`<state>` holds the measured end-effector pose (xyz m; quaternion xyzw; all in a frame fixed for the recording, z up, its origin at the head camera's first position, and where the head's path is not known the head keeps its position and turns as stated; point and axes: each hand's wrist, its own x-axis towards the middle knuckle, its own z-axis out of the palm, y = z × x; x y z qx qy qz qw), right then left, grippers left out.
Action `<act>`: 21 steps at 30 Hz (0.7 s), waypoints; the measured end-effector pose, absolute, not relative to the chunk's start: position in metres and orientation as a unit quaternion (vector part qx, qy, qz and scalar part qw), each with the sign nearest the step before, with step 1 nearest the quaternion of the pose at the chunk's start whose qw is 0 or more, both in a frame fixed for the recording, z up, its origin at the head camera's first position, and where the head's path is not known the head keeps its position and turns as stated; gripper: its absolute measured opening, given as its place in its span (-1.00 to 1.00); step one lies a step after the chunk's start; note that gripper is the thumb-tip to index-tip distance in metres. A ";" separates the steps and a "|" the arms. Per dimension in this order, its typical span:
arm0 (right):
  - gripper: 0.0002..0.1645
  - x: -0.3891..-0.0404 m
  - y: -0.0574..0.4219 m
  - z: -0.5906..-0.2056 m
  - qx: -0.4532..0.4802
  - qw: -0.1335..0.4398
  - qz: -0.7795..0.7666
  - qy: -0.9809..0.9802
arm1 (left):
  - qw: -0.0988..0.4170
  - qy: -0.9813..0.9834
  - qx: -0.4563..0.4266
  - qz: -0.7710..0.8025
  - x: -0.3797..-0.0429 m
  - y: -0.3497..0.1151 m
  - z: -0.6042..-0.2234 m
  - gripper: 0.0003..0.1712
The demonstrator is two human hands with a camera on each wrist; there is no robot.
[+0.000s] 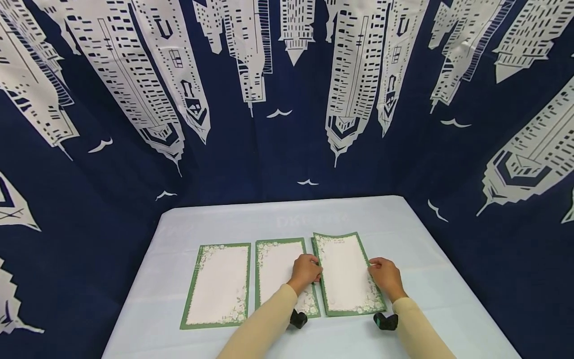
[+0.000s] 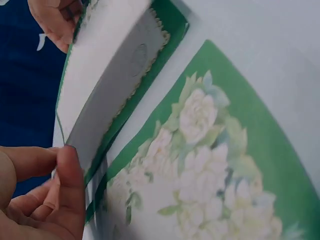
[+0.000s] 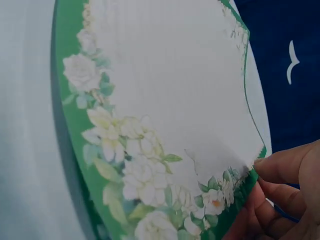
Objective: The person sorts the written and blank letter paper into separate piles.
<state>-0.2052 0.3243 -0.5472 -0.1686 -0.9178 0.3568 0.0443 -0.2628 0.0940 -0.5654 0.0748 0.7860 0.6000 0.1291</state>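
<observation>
A green-bordered floral sheet of paper is raised between both hands at the right of the row. At its left edge my left hand pinches it between thumb and fingers. My right hand pinches the opposite edge, with the thumb on top in the right wrist view. The held sheet bows, and its left edge stands up over another green-bordered sheet lying beneath it. Left of the pair lies a matching middle sheet, partly hidden by the left hand and forearm.
A third such sheet lies flat at the left of the row. All rest on a white-covered table. Behind and beside it hangs a dark blue cloth with white buildings and birds. Small black devices sit by both wrists.
</observation>
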 end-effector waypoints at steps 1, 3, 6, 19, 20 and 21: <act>-0.65 -0.206 0.325 -0.550 -0.172 0.037 0.354 -0.918 | 0.128 0.789 0.077 0.597 -0.262 0.095 -0.567 -0.66; -0.62 -0.206 0.328 -0.557 -0.176 0.022 0.350 -0.920 | 0.124 0.804 0.085 0.576 -0.260 0.096 -0.567 -0.63; -0.56 -0.206 0.329 -0.562 -0.176 0.006 0.346 -0.921 | 0.117 0.837 0.092 0.527 -0.259 0.096 -0.566 -0.65; -0.56 -0.210 0.304 -0.549 -0.140 0.064 0.354 -0.922 | 0.087 0.871 0.142 0.462 -0.262 0.055 -0.548 -0.55; -0.57 -0.211 0.298 -0.547 -0.133 0.065 0.358 -0.922 | 0.086 0.871 0.138 0.463 -0.263 0.048 -0.546 -0.55; -0.58 -0.211 0.292 -0.544 -0.127 0.066 0.362 -0.921 | 0.084 0.873 0.134 0.462 -0.263 0.042 -0.545 -0.56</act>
